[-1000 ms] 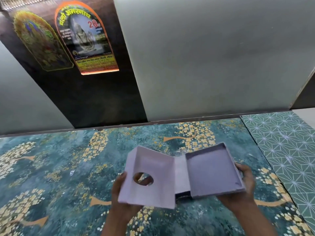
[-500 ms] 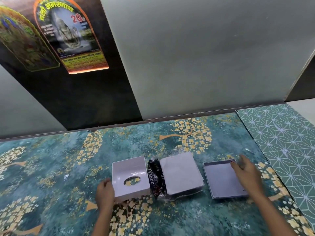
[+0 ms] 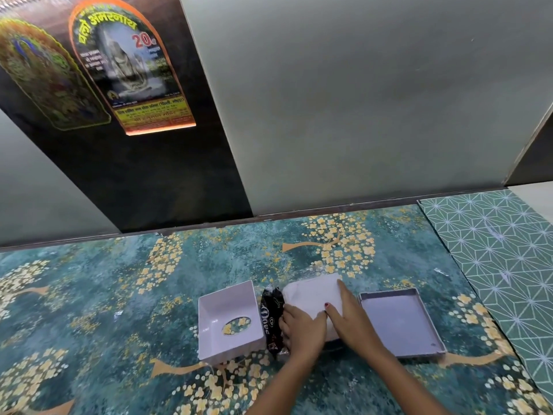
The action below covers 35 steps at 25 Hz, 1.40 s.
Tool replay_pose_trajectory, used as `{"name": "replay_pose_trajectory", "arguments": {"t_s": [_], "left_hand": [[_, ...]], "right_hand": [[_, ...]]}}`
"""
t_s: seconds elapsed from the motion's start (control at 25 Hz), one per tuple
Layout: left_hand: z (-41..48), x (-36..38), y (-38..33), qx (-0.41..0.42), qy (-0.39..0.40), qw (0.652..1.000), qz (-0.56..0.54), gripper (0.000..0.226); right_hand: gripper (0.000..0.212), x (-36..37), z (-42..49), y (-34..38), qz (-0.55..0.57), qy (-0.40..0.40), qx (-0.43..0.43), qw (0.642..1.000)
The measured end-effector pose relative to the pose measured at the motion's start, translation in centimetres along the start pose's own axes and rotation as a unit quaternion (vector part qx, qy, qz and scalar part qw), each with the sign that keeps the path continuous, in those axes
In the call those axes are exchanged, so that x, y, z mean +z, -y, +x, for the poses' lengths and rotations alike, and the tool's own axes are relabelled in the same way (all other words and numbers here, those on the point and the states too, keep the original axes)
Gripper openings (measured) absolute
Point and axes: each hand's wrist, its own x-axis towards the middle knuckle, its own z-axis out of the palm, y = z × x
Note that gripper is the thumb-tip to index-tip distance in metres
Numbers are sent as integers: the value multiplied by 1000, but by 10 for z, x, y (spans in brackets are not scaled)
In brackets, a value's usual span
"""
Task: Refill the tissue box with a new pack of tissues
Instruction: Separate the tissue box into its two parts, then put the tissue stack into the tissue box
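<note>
The white tissue box lies in two halves on the patterned table. Its top half (image 3: pixel 229 322), with the oval hole, sits open side up on the left. The shallow base tray (image 3: pixel 401 322) sits on the right. Between them lies the tissue pack (image 3: pixel 311 292), white with a black printed wrapper end (image 3: pixel 270 319) facing the top half. My left hand (image 3: pixel 302 329) is curled on the pack's near left edge beside the black wrapper. My right hand (image 3: pixel 350 320) lies over the pack's right side, fingers stretched along it, thumb on top.
The teal table top with gold flowers (image 3: pixel 119 295) runs back to a grey wall panel (image 3: pixel 359 115). A dark panel with two posters (image 3: pixel 131 67) stands at the back left. A green geometric surface (image 3: pixel 502 250) adjoins on the right.
Both hands let go of the box halves, which stay on the table, and moved inward onto the tissue pack between them.
</note>
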Motion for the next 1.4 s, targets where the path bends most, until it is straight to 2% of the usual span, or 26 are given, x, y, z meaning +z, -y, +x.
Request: {"name": "replay_pose_trajectory", "arguments": {"t_s": [0.08, 0.32, 0.44, 0.48, 0.56, 0.6, 0.68, 0.84, 0.96, 1.04, 1.12, 1.2, 1.28, 1.4], "left_hand": [[3, 2, -4, -9, -17, 998, -52, 83], [21, -17, -6, -81, 13, 987, -138, 72], [40, -19, 3, -94, 47, 976, -189, 92], [49, -18, 9, -90, 49, 974, -202, 92], [40, -21, 7, -81, 55, 966, -238, 66], [34, -23, 4, -70, 60, 965, -247, 51], [28, -25, 5, -24, 72, 965, -249, 38], [12, -43, 5, 79, 68, 972, -212, 39], [-2, -77, 9, 118, 86, 955, -257, 50], [-7, -109, 14, 105, 94, 936, -323, 42], [-5, -142, 24, 60, 89, 917, -383, 22], [7, -166, 37, 14, 61, 918, -393, 24], [23, -175, 50, -18, 1, 941, -338, 29], [34, -172, 64, -11, -104, 978, -182, 34]], "right_hand": [[62, -5, -2, -1, 31, -10, 10, 999], [62, -11, -6, -5, 75, 5, 18, 997], [61, -11, -7, -4, 82, -4, 28, 996], [61, -12, -7, -4, 86, -7, 34, 996], [61, -15, -7, -4, 100, -11, 49, 994], [60, -16, -7, -4, 113, -13, 55, 992], [58, -17, -9, -4, 141, -17, 57, 988], [52, -23, -12, 5, 209, -64, 40, 975], [47, -25, -11, 27, 274, -89, 7, 958], [51, -21, -9, 45, 298, -58, -13, 953], [58, -11, -5, 67, 327, 39, 13, 944], [67, 9, 1, 85, 344, 155, 77, 923], [67, 31, 9, 98, 276, 197, 102, 935], [61, 56, 14, 106, 152, 176, 62, 971]]}}
